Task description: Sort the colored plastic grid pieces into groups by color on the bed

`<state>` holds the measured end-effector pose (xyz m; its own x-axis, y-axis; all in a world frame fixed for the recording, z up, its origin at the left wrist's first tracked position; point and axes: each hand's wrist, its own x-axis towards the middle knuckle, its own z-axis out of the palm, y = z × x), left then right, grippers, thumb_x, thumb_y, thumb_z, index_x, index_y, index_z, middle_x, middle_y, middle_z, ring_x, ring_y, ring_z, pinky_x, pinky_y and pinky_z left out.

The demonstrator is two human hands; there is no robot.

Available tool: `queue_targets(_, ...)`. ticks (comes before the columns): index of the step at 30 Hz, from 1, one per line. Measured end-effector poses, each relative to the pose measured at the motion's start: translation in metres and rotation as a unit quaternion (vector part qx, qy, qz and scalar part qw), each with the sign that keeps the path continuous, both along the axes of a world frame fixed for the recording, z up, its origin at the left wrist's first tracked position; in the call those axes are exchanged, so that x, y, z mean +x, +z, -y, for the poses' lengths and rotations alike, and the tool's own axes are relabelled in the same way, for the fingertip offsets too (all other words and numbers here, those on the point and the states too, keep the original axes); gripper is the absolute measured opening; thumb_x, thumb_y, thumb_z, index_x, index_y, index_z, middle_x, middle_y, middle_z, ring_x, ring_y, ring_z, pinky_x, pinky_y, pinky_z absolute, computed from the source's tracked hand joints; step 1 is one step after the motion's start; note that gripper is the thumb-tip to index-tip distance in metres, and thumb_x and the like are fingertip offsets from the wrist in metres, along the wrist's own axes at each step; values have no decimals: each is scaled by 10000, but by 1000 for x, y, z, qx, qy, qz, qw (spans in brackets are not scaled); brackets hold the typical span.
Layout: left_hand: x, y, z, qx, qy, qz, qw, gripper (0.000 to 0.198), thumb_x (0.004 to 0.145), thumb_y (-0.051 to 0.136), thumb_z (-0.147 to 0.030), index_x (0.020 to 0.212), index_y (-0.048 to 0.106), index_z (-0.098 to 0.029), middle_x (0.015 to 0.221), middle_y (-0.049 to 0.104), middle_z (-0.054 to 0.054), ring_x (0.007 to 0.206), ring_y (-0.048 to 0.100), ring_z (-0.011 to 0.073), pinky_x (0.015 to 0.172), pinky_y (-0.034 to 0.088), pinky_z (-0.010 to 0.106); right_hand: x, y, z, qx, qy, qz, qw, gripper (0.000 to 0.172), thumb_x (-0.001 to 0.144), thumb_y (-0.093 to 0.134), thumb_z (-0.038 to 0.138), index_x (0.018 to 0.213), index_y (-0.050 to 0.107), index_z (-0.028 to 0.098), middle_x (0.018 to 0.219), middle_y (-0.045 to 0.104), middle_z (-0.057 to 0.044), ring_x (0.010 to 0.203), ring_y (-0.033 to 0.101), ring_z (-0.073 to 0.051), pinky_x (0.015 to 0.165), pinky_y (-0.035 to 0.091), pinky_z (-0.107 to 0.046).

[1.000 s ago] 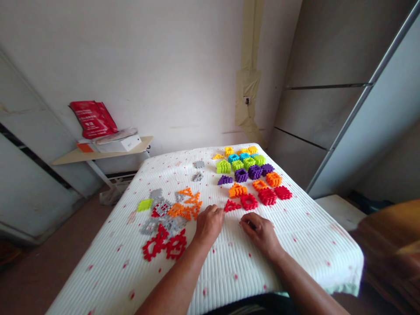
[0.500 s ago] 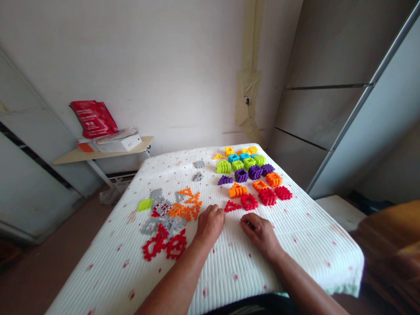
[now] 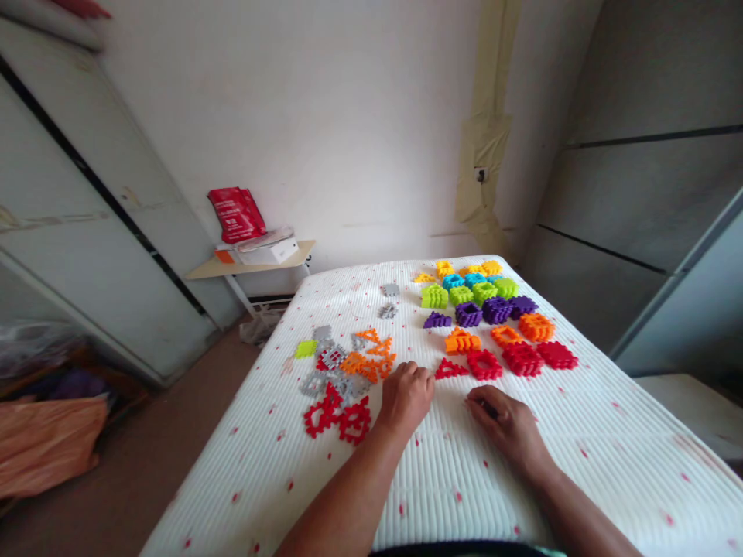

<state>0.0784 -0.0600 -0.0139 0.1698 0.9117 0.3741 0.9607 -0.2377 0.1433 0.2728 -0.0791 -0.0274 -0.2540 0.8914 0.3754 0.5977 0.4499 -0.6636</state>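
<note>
At two o'clock from the bent left hand (image 3: 408,396), red triangles (image 3: 451,373) beside red blocks (image 3: 522,360), probably for keeping colours together. Past three o'clock, the right hand (image 3: 506,424), loosely curled; both grips impossible to tell.

left grip (image 3: 408,394) beside red triangle (image 3: 451,370), right grip (image 3: 509,425) curled, white bedcover (image 3: 433,495)
</note>
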Motion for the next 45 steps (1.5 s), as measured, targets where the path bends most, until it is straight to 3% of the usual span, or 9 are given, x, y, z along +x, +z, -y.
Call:
queue_targets(7, -121, 30, 8, 3, 252, 85, 964, 228, 827, 459, -199, 881, 680, -207, 912, 673, 55, 837, 605, 168, 743, 430, 259, 1, -6, -2, -4, 35, 17, 999, 206, 857, 450, 337, 822, 609, 211, 767, 661, -35, 647, 607, -160, 596, 479, -247)
queue_targets(11, -171, 24, 8, -90, 259, 64, 960, 272, 754, 572, -279, 983, 669, -169, 988, 677, 95, 951, 600, 205, 806, 424, 272, -3, -5, -2, 4, 41, 20, 999, 215, 860, 438, 331, 810, 608, 208, 749, 654, -32, 628, 594, -152, 582, 469, -245)
queue_targets(14, -172, 15, 6, -109, 248, 62, 961, 425, 734, 599, -350, 1108, 615, -149, 1114, 641, 120, 1053, 561, 226, 864, 407, 289, -5, -5, -2, 2, 41, 29, 999, 216, 865, 433, 325, 805, 602, 205, 743, 648, -31, 618, 585, -147, 580, 463, -246)
queue_targets(19, -158, 14, 2, -101, 292, 43, 950, 367, 771, 535, -344, 1093, 614, -189, 1096, 650, 104, 1034, 568, 246, 843, 413, 333, -4, -7, -3, -6, 42, 34, 999, 212, 872, 431, 314, 824, 603, 200, 753, 648, -34, 636, 590, -149, 582, 463, -243)
queue_targets(26, -159, 36, 6, -79, 353, 74, 929, 512, 800, 457, -425, 1274, 457, -228, 1070, 666, 103, 998, 602, 267, 787, 434, 358, -6, -2, -2, 4, 40, 25, 999, 209, 856, 437, 309, 779, 600, 203, 709, 639, -20, 596, 583, -140, 557, 457, -234)
queue_targets(31, -158, 58, 5, -99, 355, 80, 926, 500, 790, 421, -490, 1214, 518, -244, 981, 685, 108, 944, 618, 303, 741, 436, 378, -7, 1, -2, 10, 41, 27, 999, 216, 858, 427, 307, 777, 595, 199, 699, 632, -21, 593, 582, -141, 563, 454, -235)
queue_targets(36, -164, 62, 0, -65, 319, 226, 918, 463, 736, 472, -493, 1096, 604, -234, 792, 675, 46, 796, 628, 244, 682, 438, 310, -7, 4, -1, 18, 44, 30, 998, 222, 865, 418, 304, 769, 587, 196, 698, 629, -24, 597, 583, -143, 563, 450, -239)
queue_targets(39, -161, 59, 0, -59, 256, 430, 864, 460, 705, 492, -475, 1048, 614, -194, 727, 644, 14, 634, 595, 175, 598, 434, 268, -7, 3, -1, 21, 46, 32, 998, 218, 872, 413, 296, 784, 585, 195, 713, 627, -22, 609, 587, -141, 571, 449, -237)
queue_targets(45, -117, 56, 9, -157, 84, 743, 645, 390, 767, 432, -398, 1027, 572, -144, 711, 651, 48, 566, 574, 146, 542, 434, 261, -10, 1, -1, 32, 40, 31, 998, 190, 887, 419, 270, 809, 575, 194, 725, 621, -19, 607, 582, -127, 570, 449, -230)
